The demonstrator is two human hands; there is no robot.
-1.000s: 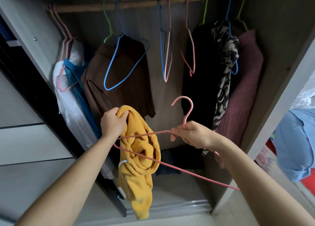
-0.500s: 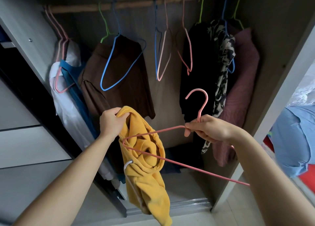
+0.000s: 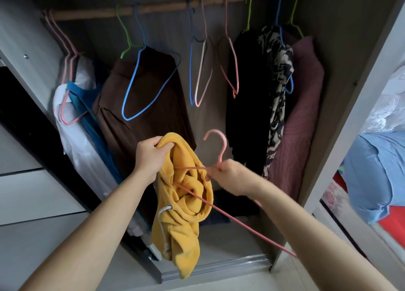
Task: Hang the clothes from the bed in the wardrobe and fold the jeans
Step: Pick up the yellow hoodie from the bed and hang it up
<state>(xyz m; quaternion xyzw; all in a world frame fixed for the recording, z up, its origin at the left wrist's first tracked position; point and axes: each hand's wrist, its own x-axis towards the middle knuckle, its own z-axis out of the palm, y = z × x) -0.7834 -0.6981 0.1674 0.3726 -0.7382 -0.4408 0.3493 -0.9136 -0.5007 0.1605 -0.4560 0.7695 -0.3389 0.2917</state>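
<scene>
Head view. A yellow hooded sweatshirt (image 3: pixel 184 205) with a white drawstring is hanging bunched in front of the open wardrobe (image 3: pixel 359 88), below the wooden rail (image 3: pixel 166 6). The left hand (image 3: pixel 151 157) is gripping its upper edge, fingers (image 3: pixel 163 147) clenched into the fabric. The right hand (image 3: pixel 232 176) is pinching a pink wire hanger (image 3: pixel 215 150) at the base of its hook, fingers closed on the wire; one hanger arm is passing across or into the folds of the garment, and whether it is truly inside the neck opening cannot be told. The other arm is sticking out down and to the right, bare.

Behind, a brown garment (image 3: pixel 140 115) on a green hanger, with an empty blue hanger (image 3: pixel 140 88) in front of it, further empty hangers, a black garment (image 3: pixel 247 106), a patterned one and a maroon one are hanging on the rail. A light blue cloth (image 3: pixel 377 172) is lying at the right edge.

Likely risks: the hanger arm is snagging in the bunched fabric or drawstring instead of seating in a shoulder, so the heavy sweatshirt could slide off once released; the free arm could catch neighbouring clothes.

No brand, label or legible writing is showing.
</scene>
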